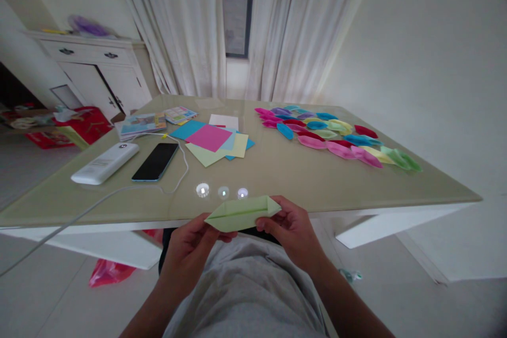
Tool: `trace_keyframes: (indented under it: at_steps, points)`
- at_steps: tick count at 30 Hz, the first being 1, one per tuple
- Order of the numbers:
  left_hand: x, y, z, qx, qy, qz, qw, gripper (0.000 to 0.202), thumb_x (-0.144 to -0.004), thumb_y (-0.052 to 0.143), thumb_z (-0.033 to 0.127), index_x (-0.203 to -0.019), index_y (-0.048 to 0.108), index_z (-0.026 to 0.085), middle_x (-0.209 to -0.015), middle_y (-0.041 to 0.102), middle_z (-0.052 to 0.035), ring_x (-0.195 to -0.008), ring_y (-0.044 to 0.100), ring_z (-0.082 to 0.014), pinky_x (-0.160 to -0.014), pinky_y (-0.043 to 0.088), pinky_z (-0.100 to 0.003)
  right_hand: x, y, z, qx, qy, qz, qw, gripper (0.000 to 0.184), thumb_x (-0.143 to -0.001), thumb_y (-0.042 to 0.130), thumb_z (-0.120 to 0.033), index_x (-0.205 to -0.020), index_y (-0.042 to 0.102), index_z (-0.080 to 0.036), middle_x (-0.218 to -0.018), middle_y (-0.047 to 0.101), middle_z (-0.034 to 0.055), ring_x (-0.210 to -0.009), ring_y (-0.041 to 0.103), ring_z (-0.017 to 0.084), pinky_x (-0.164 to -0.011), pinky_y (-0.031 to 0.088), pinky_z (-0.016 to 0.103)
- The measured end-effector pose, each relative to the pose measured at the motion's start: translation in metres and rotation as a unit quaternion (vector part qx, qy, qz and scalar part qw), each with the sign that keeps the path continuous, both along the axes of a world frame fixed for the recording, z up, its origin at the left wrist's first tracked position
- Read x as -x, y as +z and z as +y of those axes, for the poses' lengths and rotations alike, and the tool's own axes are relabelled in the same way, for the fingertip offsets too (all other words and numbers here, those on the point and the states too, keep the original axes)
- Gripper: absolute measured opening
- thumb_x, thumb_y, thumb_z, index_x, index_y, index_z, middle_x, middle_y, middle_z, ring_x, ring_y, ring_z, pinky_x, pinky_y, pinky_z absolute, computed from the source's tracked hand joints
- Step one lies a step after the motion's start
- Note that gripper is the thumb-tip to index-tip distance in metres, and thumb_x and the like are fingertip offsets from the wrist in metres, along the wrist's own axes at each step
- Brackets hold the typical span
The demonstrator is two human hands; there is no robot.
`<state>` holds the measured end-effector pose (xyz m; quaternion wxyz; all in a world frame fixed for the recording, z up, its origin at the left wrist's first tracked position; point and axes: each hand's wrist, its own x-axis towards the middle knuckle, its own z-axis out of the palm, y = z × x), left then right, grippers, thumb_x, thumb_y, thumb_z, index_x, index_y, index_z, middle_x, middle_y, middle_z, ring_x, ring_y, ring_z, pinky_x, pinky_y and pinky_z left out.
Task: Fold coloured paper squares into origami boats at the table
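A folded light-green paper boat (242,213) is held over my lap, just in front of the table's near edge. My left hand (194,245) pinches its left end with the fingers closed on it. My right hand (288,227) grips its right end, fingers curled round the paper. A loose stack of coloured paper squares (214,142), pink on top, lies in the middle of the table (301,179). Several finished paper boats (336,134) in pink, blue, green, yellow and red are spread over the far right of the table.
A black phone (156,161) and a white power bank (105,162) lie at the left, with a white cable (174,182) trailing off the front edge. Booklets (144,123) sit behind them. A white cabinet (95,71) stands at far left; curtains hang behind.
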<state>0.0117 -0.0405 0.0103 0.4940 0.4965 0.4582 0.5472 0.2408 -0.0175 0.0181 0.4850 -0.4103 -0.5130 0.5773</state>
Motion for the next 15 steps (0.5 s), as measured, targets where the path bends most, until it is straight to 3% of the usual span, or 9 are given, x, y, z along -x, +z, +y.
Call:
trace_keyframes:
  at_steps: [9, 11, 13, 15]
  points:
    - [-0.004, -0.002, -0.001, -0.054, 0.030, 0.059, 0.996, 0.013, -0.094, 0.073, 0.030, -0.091, 0.081, 0.020, -0.072, 0.081, -0.0013, -0.065, 0.076, -0.0158, -0.064, 0.062, -0.021, -0.004, 0.002, 0.001, -0.008, 0.015, -0.024, 1.000, 0.035, -0.085, 0.089, -0.034, -0.114, 0.074, -0.021, -0.092, 0.077, 0.0019, -0.083, 0.074, 0.018, -0.079, 0.060, 0.029]
    - [-0.001, -0.007, 0.000, -0.090, 0.062, 0.076, 0.991, 0.013, -0.092, 0.075, 0.027, -0.103, 0.080, 0.021, -0.085, 0.083, -0.0020, -0.072, 0.078, -0.0159, -0.069, 0.064, -0.022, -0.004, 0.004, 0.001, -0.003, 0.021, -0.018, 1.000, 0.034, -0.086, 0.088, -0.035, -0.113, 0.074, -0.021, -0.092, 0.077, 0.0021, -0.083, 0.074, 0.017, -0.078, 0.060, 0.029]
    - [0.003, -0.012, 0.000, -0.134, 0.105, 0.095, 0.981, 0.026, -0.089, 0.078, 0.023, -0.115, 0.076, 0.023, -0.103, 0.083, -0.0033, -0.081, 0.080, -0.0159, -0.078, 0.066, -0.025, -0.004, 0.005, 0.002, 0.004, 0.024, -0.011, 1.000, 0.034, -0.086, 0.088, -0.036, -0.113, 0.074, -0.020, -0.090, 0.076, 0.0018, -0.081, 0.073, 0.017, -0.077, 0.060, 0.028]
    - [0.008, -0.016, -0.001, -0.171, 0.133, 0.117, 0.969, 0.026, -0.087, 0.079, 0.021, -0.113, 0.077, 0.024, -0.108, 0.083, -0.0029, -0.085, 0.080, -0.0159, -0.085, 0.067, -0.027, -0.004, 0.005, 0.002, 0.009, 0.025, -0.006, 1.000, 0.034, -0.085, 0.088, -0.036, -0.113, 0.074, -0.020, -0.087, 0.076, 0.0010, -0.079, 0.072, 0.016, -0.076, 0.060, 0.028]
